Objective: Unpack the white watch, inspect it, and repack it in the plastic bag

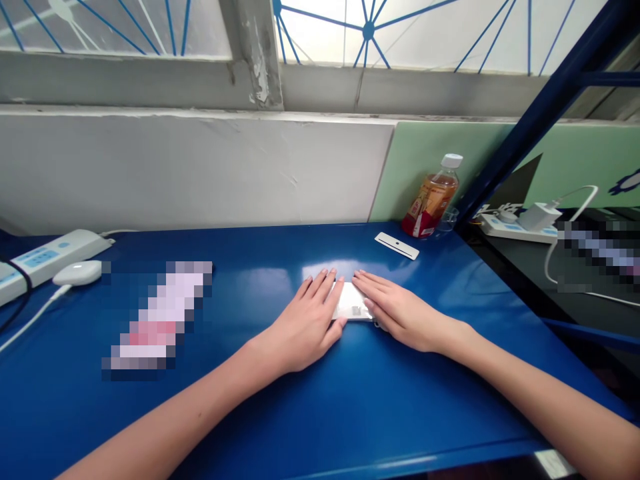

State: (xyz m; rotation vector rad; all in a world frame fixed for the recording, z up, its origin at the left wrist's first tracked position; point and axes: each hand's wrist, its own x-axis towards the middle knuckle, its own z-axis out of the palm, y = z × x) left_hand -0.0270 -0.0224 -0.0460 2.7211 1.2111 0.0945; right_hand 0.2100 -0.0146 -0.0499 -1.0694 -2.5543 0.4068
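A small white flat packet with a shiny surface and a grey square mark lies on the blue tabletop. My left hand rests flat over its left end, fingers stretched out and the thumb at the near edge. Over the right end lies my right hand, with its fingers extended and pointing left. Both hands cover the packet's ends, so only its middle shows. Beyond my right hand is a white card strip with a dark line on it.
A bottle with a white cap stands at the back right by the wall. On the left are a white power strip, a white rounded device with a cable, and a blurred pinkish item. A blue metal post rises at the right.
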